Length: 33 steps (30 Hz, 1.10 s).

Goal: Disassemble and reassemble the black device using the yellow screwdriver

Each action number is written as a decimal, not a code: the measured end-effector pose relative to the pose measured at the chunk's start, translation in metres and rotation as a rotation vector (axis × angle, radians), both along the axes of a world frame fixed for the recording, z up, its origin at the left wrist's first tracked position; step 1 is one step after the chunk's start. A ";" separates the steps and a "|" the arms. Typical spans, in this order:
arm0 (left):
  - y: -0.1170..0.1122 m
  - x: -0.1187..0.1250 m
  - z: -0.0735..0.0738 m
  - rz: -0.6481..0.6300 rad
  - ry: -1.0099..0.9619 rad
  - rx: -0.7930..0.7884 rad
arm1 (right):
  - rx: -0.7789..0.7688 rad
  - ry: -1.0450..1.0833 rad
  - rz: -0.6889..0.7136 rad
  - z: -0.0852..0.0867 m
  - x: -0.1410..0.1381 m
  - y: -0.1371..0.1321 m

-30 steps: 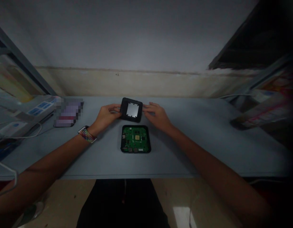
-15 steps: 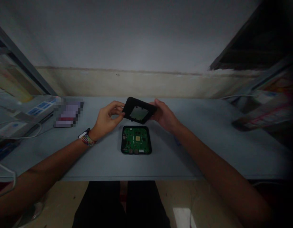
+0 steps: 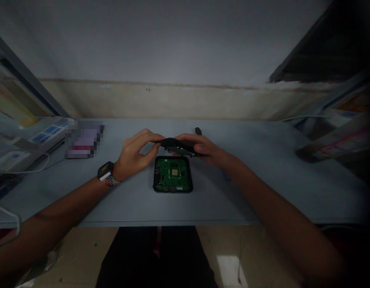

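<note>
A black square cover point(image 3: 175, 145) is held edge-on, nearly level, just above the far edge of an open black case with a green circuit board point(image 3: 172, 174) lying on the grey table point(image 3: 257, 188). My left hand point(image 3: 137, 154) pinches the cover's left end with fingers and thumb. My right hand point(image 3: 200, 149) grips its right side, fingers over the top. A watch with a coloured strap sits on my left wrist point(image 3: 106, 174).
A small dark object point(image 3: 198, 131) lies on the table behind my right hand. A blurred-out item point(image 3: 82, 140) and a white box with blue labels point(image 3: 43, 138) with cables lie at the left. Bags and a shelf frame point(image 3: 338, 136) crowd the right.
The cover was lifted off the table, tipped from showing its silver inner plate to lying flat and edge-on, and brought nearer, over the circuit board case. Both hands stayed on it.
</note>
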<state>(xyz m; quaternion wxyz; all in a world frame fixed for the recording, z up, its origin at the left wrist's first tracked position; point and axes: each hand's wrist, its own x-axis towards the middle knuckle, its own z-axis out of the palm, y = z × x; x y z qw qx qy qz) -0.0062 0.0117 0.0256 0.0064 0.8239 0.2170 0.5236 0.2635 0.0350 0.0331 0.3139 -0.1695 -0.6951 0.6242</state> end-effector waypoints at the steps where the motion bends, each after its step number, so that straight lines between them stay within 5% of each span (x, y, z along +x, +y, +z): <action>1: -0.001 0.000 0.001 -0.005 0.007 0.006 | 0.003 -0.006 0.026 0.000 0.001 0.000; 8: 0.000 -0.003 0.001 -0.067 0.100 0.008 | 0.118 -0.110 0.054 0.003 0.002 -0.002; 14: 0.011 -0.018 0.000 -0.067 0.250 -0.041 | 0.678 -0.451 -0.138 0.018 -0.007 -0.031; 21: 0.022 -0.026 -0.007 0.014 0.225 -0.062 | 1.011 -0.790 -0.160 0.018 -0.015 -0.056; 33: 0.020 -0.023 -0.011 0.011 0.307 -0.081 | 1.042 -0.799 -0.138 0.011 -0.016 -0.054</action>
